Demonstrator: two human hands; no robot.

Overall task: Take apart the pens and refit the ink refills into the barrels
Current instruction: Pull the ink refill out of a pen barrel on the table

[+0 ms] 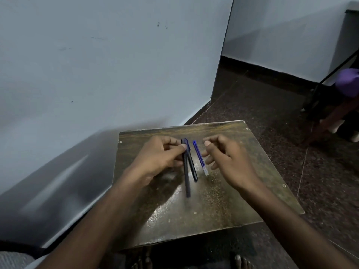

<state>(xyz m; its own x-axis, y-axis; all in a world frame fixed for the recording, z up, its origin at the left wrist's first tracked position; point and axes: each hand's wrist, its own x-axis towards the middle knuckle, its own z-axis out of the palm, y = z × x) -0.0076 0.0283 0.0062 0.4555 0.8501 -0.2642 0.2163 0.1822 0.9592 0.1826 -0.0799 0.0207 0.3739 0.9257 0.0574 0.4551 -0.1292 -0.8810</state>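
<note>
On a small worn wooden table lie pen parts. My left hand pinches the top of a long dark blue pen barrel, which points toward me. Beside it lies a shorter black pen, angled slightly right. To the right of both, a thin blue ink refill rests on the table, tip at the far end. My right hand hovers just right of the refill with fingers loosely curled and holds nothing.
A pale wall runs close along the table's left and far sides. Dark speckled floor lies to the right. A chair frame with a purple object stands at the far right. Bare toes show below the table's near edge.
</note>
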